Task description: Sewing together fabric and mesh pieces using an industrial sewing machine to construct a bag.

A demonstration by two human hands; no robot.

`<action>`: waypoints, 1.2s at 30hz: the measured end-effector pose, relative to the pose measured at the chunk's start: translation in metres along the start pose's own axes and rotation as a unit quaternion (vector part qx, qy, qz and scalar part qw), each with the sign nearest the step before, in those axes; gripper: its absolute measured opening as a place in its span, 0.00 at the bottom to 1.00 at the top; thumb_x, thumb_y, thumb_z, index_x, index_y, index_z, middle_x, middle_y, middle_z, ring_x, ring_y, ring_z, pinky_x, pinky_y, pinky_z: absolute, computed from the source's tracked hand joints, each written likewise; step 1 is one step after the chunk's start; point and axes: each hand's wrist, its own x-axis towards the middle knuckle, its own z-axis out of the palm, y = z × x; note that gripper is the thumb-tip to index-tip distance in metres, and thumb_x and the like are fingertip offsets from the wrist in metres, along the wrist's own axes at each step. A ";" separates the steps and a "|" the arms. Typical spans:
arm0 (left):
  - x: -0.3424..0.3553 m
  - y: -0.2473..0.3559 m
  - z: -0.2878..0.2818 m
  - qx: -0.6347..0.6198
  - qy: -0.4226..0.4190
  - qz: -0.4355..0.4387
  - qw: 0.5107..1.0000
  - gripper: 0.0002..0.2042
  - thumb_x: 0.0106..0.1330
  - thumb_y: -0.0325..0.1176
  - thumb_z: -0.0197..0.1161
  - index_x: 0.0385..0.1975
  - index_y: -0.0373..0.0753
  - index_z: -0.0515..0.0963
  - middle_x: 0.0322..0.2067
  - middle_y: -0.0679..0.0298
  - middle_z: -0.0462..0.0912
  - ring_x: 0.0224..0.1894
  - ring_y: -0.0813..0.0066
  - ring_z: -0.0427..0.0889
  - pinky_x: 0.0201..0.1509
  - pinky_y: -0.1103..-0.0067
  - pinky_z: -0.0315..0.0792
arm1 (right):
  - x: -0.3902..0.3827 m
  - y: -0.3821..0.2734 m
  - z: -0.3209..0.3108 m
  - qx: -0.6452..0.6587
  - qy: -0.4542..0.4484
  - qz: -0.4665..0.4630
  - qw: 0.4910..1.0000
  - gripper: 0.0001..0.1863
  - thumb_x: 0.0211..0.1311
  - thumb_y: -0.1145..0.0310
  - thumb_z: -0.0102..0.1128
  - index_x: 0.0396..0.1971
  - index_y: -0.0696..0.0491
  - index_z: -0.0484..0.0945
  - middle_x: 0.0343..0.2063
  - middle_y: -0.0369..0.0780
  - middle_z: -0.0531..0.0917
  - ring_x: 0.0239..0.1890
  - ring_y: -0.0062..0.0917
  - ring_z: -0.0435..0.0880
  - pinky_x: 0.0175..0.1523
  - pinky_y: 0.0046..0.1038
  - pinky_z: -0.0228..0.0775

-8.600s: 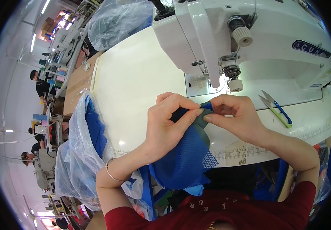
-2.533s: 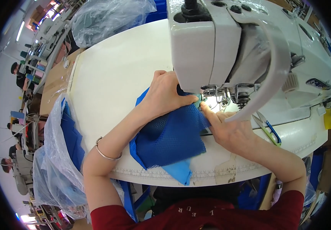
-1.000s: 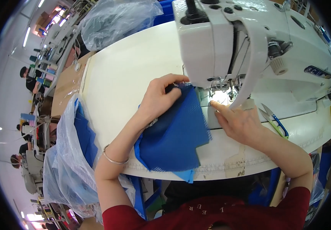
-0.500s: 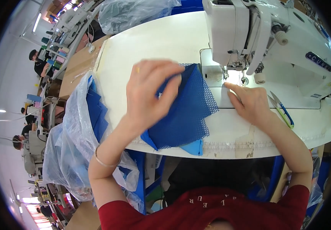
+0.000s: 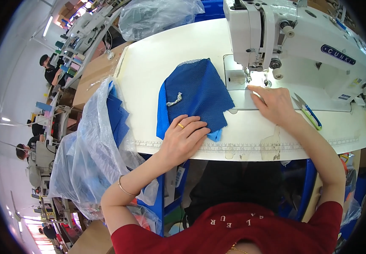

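A piece of blue mesh fabric (image 5: 200, 93) lies on the white sewing table, with a brighter blue layer at its left side and lower edge. On it rests a short, pale twisted cord (image 5: 174, 99). My left hand (image 5: 185, 137) lies flat on the fabric's near edge, fingers stretched forward. Beside the presser foot of the white sewing machine (image 5: 250, 42), my right hand (image 5: 275, 103) has its index finger and thumb close together and the other fingers curled. Whatever they hold is too small to make out. Thread snips (image 5: 308, 112) with blue and green handles lie right of this hand.
Left of the table hangs a clear plastic bag (image 5: 85, 156) holding blue fabric pieces. Another plastic bag (image 5: 157, 19) sits beyond the far edge. A printed ruler strip (image 5: 250, 149) runs along the near edge. Other people work at machines at far left.
My left hand has come down from above the fabric onto its near edge, uncovering the pale cord. My right hand stays by the presser foot. The whole view has shifted slightly.
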 end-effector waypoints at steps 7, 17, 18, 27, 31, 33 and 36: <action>0.011 -0.001 -0.019 -0.078 0.073 -0.086 0.991 0.12 0.52 0.26 0.67 0.38 0.35 0.80 0.45 0.57 0.80 0.50 0.59 0.77 0.53 0.69 0.71 | 0.002 -0.002 -0.002 0.018 0.003 0.017 1.000 0.13 0.63 0.63 0.54 0.44 0.47 0.82 0.17 0.40 0.81 0.20 0.33 0.81 0.29 0.35 0.71; -0.002 -0.030 -0.006 -0.116 0.045 -0.195 0.973 0.10 0.58 0.26 0.66 0.39 0.35 0.81 0.40 0.58 0.83 0.37 0.66 0.83 0.39 0.78 0.77 | 0.005 -0.036 -0.031 0.105 -0.122 0.144 0.976 0.13 0.59 0.65 0.55 0.42 0.49 0.83 0.15 0.40 0.78 0.20 0.31 0.78 0.32 0.33 0.69; 0.003 -0.023 -0.009 -0.101 0.072 -0.192 0.973 0.08 0.58 0.26 0.66 0.38 0.34 0.81 0.38 0.58 0.84 0.36 0.67 0.83 0.39 0.78 0.77 | 0.005 -0.039 -0.030 0.127 -0.133 0.151 0.971 0.13 0.59 0.65 0.56 0.42 0.49 0.83 0.14 0.39 0.77 0.20 0.30 0.77 0.32 0.33 0.69; 0.000 -0.013 -0.006 -0.025 0.054 -0.118 0.991 0.11 0.53 0.36 0.71 0.31 0.38 0.82 0.35 0.62 0.84 0.35 0.69 0.82 0.37 0.77 0.77 | 0.022 -0.048 -0.026 0.159 -0.170 0.182 0.955 0.15 0.58 0.65 0.55 0.43 0.50 0.83 0.14 0.36 0.73 0.18 0.21 0.71 0.31 0.28 0.64; -0.007 -0.013 0.001 -0.011 0.052 -0.085 0.995 0.16 0.51 0.40 0.72 0.36 0.38 0.82 0.39 0.61 0.82 0.37 0.68 0.81 0.37 0.77 0.77 | 0.026 -0.046 -0.019 0.219 -0.166 0.211 0.938 0.17 0.60 0.59 0.54 0.43 0.52 0.83 0.18 0.37 0.79 0.21 0.20 0.77 0.33 0.25 0.71; -0.008 -0.014 0.003 -0.017 0.064 -0.086 0.994 0.17 0.50 0.40 0.73 0.36 0.37 0.81 0.38 0.61 0.82 0.37 0.68 0.81 0.36 0.76 0.77 | 0.035 -0.054 -0.025 0.276 -0.193 0.261 0.905 0.18 0.61 0.57 0.54 0.40 0.55 0.83 0.18 0.37 0.79 0.19 0.19 0.77 0.29 0.22 0.70; -0.009 -0.014 0.000 -0.027 0.066 -0.085 0.994 0.17 0.50 0.39 0.72 0.36 0.37 0.81 0.39 0.59 0.82 0.37 0.66 0.81 0.36 0.75 0.77 | 0.050 -0.064 -0.026 0.331 -0.247 0.330 0.849 0.21 0.60 0.53 0.56 0.32 0.59 0.83 0.16 0.36 0.78 0.16 0.17 0.75 0.22 0.19 0.66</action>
